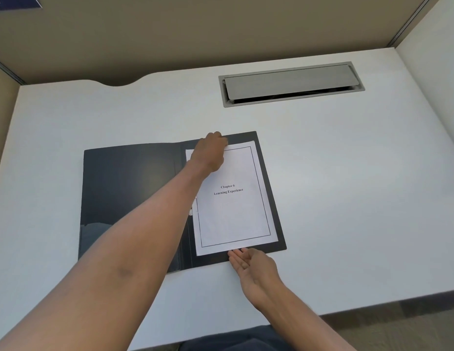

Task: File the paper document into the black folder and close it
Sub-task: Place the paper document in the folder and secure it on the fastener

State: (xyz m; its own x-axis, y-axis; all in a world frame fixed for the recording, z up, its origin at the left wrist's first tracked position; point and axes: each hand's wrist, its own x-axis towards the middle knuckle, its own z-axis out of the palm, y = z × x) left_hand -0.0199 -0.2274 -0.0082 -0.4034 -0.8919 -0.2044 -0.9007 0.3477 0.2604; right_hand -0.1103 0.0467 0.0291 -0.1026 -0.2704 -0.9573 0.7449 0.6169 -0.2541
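The black folder (129,188) lies open and flat on the white desk (347,188). A white paper document (233,211), titled "Chapter 6 Learning Experience", rests on the folder's right half. My left hand (210,153) reaches across to the paper's top left corner, fingers curled down on the top edge; whether it pinches the sheet is hidden. My right hand (251,264) lies palm up with fingers straight, its fingertips touching the paper's bottom edge. My left forearm covers the folder's spine and part of the paper's left edge.
A grey cable hatch (291,83) with a hinged lid is set into the desk behind the folder. Beige partition walls (195,34) close the back and the sides. The desk's front edge runs close to my body.
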